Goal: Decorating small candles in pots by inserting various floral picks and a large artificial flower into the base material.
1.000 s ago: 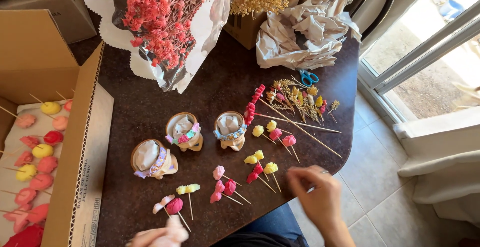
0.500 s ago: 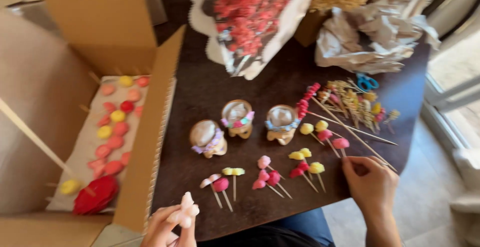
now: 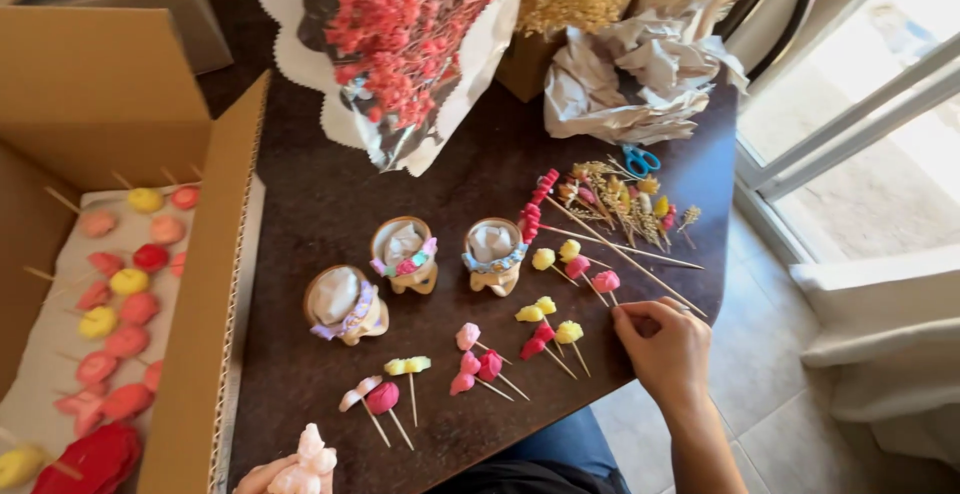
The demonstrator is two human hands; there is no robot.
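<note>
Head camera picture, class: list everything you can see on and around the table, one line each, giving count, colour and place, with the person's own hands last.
table: one, dark brown, centre
small pots: three, tan with pastel bands, mid-table
flower picks: about fifteen, pink, red and yellow on sticks, near edge of the table in groups
long skewers: two or so, pale wood, right of the pots
dried sprigs: a loose pile, yellow and pink, right side
scissors: one, blue handles, by the sprigs
red dried bouquet: one, in white paper, top
crumpled paper: one heap, beige, top right
cardboard box: one, brown, left, holding more picks
left hand: bottom edge, holding a pale pink figure
right hand: at the table's right edge, fingertips by a skewer end
</note>
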